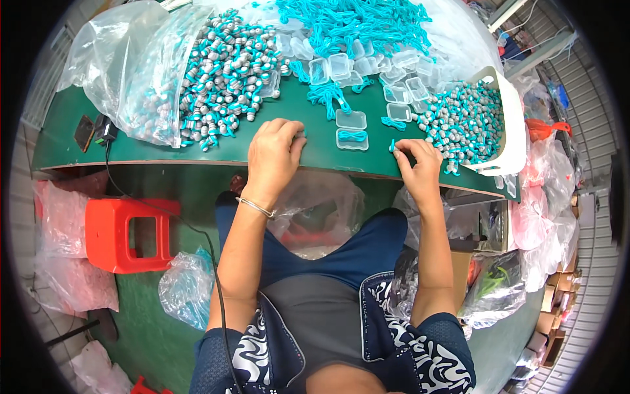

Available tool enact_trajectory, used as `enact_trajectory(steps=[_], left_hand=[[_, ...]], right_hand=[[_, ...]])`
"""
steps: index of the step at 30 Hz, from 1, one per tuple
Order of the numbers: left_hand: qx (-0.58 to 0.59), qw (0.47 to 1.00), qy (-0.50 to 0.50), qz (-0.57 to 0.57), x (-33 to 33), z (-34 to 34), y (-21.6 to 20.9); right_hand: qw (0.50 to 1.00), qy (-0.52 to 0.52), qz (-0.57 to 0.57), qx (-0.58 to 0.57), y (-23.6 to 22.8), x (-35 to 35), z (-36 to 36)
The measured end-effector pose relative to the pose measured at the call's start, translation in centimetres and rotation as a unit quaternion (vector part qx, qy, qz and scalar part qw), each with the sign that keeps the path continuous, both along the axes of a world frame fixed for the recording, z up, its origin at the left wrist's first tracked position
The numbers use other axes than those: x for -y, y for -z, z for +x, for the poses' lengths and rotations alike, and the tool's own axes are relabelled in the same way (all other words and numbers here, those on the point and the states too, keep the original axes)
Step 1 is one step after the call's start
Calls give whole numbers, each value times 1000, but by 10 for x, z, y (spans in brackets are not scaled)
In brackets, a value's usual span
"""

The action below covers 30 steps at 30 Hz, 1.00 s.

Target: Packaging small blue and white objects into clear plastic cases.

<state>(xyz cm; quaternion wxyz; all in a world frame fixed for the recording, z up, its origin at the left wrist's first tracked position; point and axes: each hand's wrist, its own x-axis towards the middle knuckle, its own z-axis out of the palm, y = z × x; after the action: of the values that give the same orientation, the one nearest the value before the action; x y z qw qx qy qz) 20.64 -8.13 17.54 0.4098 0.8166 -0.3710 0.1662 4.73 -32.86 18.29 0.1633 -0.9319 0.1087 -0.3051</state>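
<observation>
My left hand point(274, 155) is over the table's front edge, its fingers curled together. Whatever it may hold is hidden by the fingers. Between thumb and index finger, my right hand point(421, 164) pinches a small teal plug point(392, 145). An opened clear plastic case lies flat between my hands, with its lid point(351, 119) away from me and a coiled teal cord point(352, 136) in its near half. Another teal cord bundle point(394, 123) lies just beyond my right hand. To its right, a white basket point(515, 125) holds many grey-and-teal plugs point(462, 118).
A heap of grey-and-teal plugs point(226, 79) spills from a clear bag point(125, 72) at left. Teal cords point(354, 23) and clear cases point(338, 65) cover the far middle. A black cable point(157, 213) hangs over the left edge, near a red stool point(131, 235).
</observation>
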Motion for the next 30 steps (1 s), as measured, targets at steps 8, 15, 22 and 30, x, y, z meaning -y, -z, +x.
enact_trajectory(steps=[8, 15, 22, 30], left_hand=[[-95, 988, 73, -100, 15, -10, -7], [-16, 988, 132, -73, 46, -12, 1], [0, 992, 121, -27, 45, -15, 3], [-47, 992, 113, -32, 42, -19, -7]], right_hand=[[994, -90, 39, 40, -17, -21, 14], [992, -118, -5, 42, -9, -31, 39], [990, -123, -73, 12, -12, -33, 41], [990, -132, -43, -8, -15, -30, 42]])
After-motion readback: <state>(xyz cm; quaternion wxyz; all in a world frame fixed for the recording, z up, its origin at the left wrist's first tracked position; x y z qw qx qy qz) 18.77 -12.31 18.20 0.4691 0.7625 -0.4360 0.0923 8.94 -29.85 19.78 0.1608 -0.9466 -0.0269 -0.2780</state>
